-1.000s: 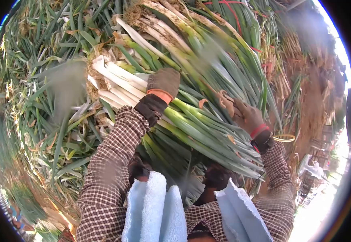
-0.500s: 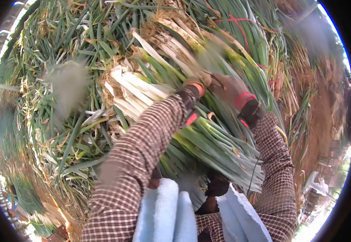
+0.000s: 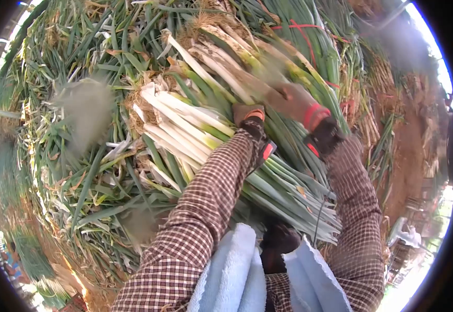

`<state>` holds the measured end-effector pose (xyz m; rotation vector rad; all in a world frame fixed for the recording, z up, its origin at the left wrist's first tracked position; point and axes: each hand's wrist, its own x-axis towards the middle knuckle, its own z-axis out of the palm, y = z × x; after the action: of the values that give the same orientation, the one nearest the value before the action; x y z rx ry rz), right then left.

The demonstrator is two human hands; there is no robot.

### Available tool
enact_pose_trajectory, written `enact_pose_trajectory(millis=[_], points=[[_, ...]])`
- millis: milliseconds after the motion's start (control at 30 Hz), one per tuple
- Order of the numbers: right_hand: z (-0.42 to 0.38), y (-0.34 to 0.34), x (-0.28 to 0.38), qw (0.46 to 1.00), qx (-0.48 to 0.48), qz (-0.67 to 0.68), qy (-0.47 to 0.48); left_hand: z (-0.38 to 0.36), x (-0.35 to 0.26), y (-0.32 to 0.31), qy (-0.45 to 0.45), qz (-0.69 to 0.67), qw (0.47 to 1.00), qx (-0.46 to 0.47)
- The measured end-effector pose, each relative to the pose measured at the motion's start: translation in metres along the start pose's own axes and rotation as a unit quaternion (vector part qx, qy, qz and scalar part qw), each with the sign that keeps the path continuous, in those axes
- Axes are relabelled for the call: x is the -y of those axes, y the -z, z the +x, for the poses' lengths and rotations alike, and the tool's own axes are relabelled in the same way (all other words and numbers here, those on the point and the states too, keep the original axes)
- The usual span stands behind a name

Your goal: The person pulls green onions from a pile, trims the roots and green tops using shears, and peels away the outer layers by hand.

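My left hand [image 3: 247, 112], in a dull glove with an orange cuff, is curled low among the leeks, closed around green stalks. Below and left of it lies a bundle of cleaned leeks [image 3: 177, 117], white stems toward the upper left, leaves running under my left forearm to the lower right. My right hand [image 3: 291, 101], gloved with a red cuff, is just right of the left one, over the leaves of dirtier leeks [image 3: 226, 65] with roots on. Motion smears its fingers.
A heap of leeks and loose leaves [image 3: 88, 171] fills the left side. Red ties [image 3: 305, 39] cross leeks at the top right. More leeks [image 3: 374, 99] lie along bare brown ground [image 3: 411, 151] on the right. A light blue towel [image 3: 234, 265] hangs at my front.
My hands, close together before, are now farther apart. My left hand has moved slightly down and left, while my right hand stays over the leaves with its fingers reaching leftward.
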<state>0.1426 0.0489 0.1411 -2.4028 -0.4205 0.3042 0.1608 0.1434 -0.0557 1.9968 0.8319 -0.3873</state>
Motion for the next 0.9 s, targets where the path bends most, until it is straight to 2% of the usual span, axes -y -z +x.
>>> enact_pose_trajectory(millis=[33,100,167,233,267,333,367,467,500,567,667,700,733,800,833,900], points=[[-0.023,0.009,-0.003,0.999,0.01,0.001,-0.044,0.038,0.024,-0.026,-0.06,0.067,0.995,0.046],[-0.071,0.017,-0.013,0.999,-0.014,-0.005,-0.046,0.041,0.038,0.006,-0.171,0.046,0.972,0.155],[-0.115,0.017,-0.017,0.995,-0.003,0.03,-0.095,-0.023,0.022,0.075,-0.115,-0.182,0.954,0.208],[-0.151,0.013,-0.008,0.995,-0.013,0.042,-0.091,-0.01,0.038,0.077,-0.021,-0.374,0.905,0.2],[-0.161,0.013,-0.003,0.995,-0.018,0.046,-0.085,-0.014,0.038,0.078,-0.011,-0.387,0.9,0.202],[-0.176,0.009,0.003,0.994,-0.015,0.048,-0.094,-0.072,0.015,0.117,0.011,-0.411,0.888,0.207],[-0.18,0.008,0.006,0.994,-0.014,0.05,-0.099,-0.075,0.019,0.124,0.015,-0.408,0.88,0.242],[-0.169,0.001,0.01,0.997,-0.019,0.022,-0.067,-0.073,0.048,0.126,0.068,-0.485,0.812,0.317],[-0.16,0.0,0.014,0.998,0.0,0.022,-0.066,-0.08,0.045,0.135,0.114,-0.478,0.818,0.301],[-0.133,-0.002,0.027,0.997,0.041,0.022,-0.059,-0.065,0.068,0.127,0.053,-0.5,0.805,0.315],[-0.087,-0.016,0.048,0.998,0.055,0.002,-0.008,-0.057,0.089,0.142,-0.136,-0.338,0.874,0.323],[-0.072,-0.026,0.051,0.998,0.042,0.034,0.013,-0.068,0.085,0.155,-0.254,-0.19,0.903,0.289],[-0.057,-0.031,0.058,0.998,0.041,0.034,0.024,-0.078,0.079,0.168,-0.361,-0.033,0.899,0.246],[-0.028,-0.04,0.074,0.998,0.034,0.032,0.043,-0.075,0.08,0.17,-0.367,0.05,0.9,0.231],[-0.014,-0.043,0.081,0.998,0.043,0.038,0.034,-0.063,0.087,0.156,-0.275,-0.029,0.924,0.264],[0.007,-0.05,0.092,0.997,0.062,0.052,0.014,-0.043,0.107,0.138,-0.262,-0.084,0.905,0.324]])
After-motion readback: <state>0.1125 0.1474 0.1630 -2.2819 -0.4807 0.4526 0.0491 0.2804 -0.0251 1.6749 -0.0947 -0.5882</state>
